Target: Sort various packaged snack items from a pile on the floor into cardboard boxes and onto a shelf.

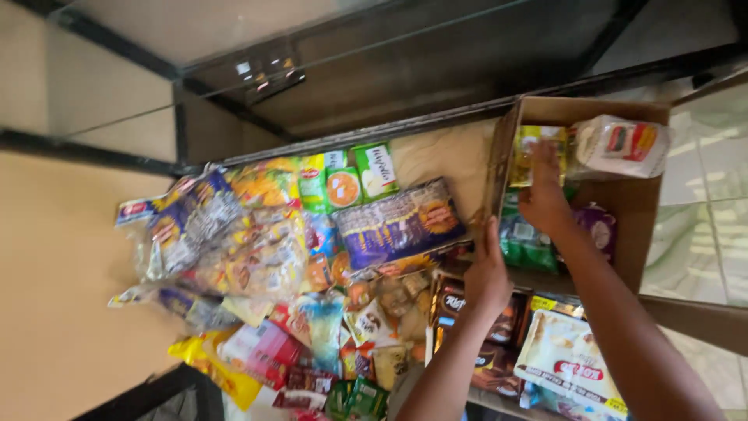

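My right hand point(543, 195) reaches into a brown cardboard box point(631, 204) and rests its fingers on a yellow-green packet point(533, 140) inside it. My left hand point(488, 273) grips the box's near left wall. Green packets point(523, 243) and a purple packet point(598, 226) lie deeper in the box. A white wrapped pack point(623, 145) sits on the box's far right corner.
A shelf is crowded with snack packets: a large purple biscuit pack point(399, 222), green cartons point(343, 183), clear bags of small snacks point(202, 226), brown chocolate packs point(483, 327), a white packet point(565, 362). Bare wooden shelf point(444, 156) shows beside the box. A tiled floor point(713, 218) lies at right.
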